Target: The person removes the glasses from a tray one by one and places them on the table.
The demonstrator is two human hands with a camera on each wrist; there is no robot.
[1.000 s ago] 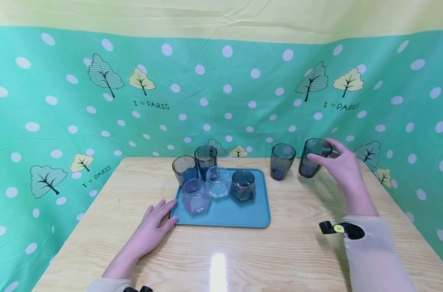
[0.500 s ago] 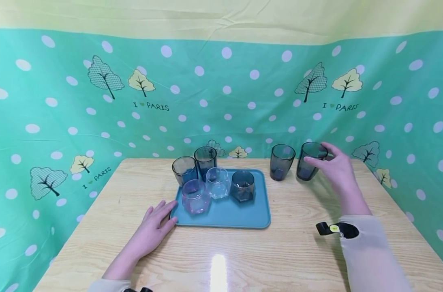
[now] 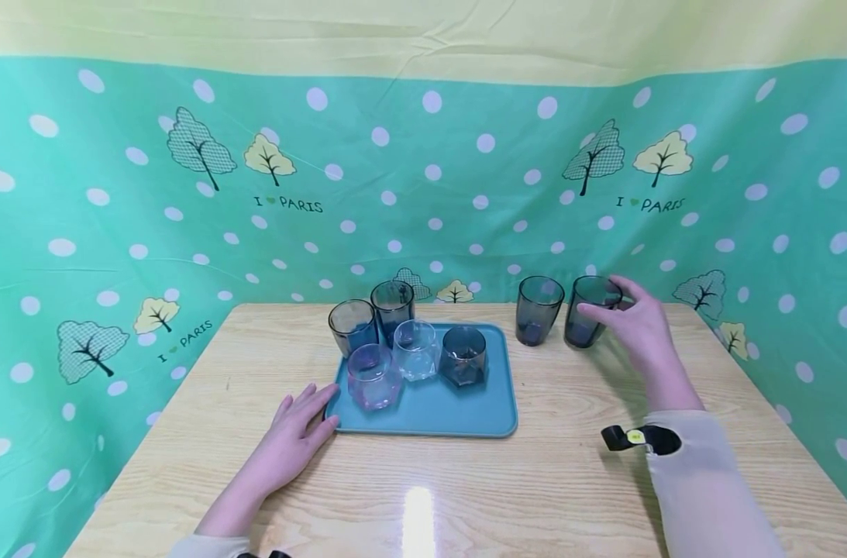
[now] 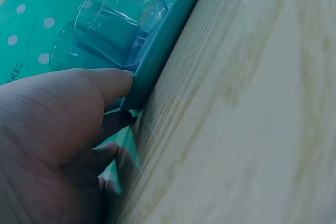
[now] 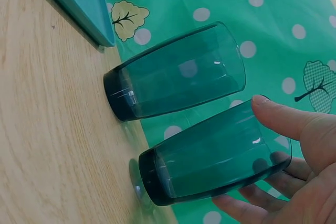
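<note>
My right hand (image 3: 639,322) holds a tall grey glass tumbler (image 5: 210,156) near its rim, thumb on one side and fingers on the other. The tumbler stands nearly upright at or just above the tabletop; I cannot tell if its base touches. Close beside it on the left is a matching tumbler (image 3: 538,310). My left hand (image 3: 294,434) rests at the left edge of a blue tray (image 3: 458,415), thumb (image 4: 115,82) against its corner. On the tray are a pinkish faceted glass (image 3: 374,377), a clear one (image 3: 416,350) and a dark one (image 3: 463,356).
Two more grey tumblers, one at the tray's back left corner (image 3: 353,327) and another beside it (image 3: 393,310), stand close behind the faceted glasses. A wooden table (image 3: 521,496) lies beneath everything. A green dotted cloth (image 3: 458,170) hangs right behind the table.
The tumbler in my right hand has moved slightly down and left, closer to the table and the other tumbler, becoming more upright. My left hand stays at the tray.
</note>
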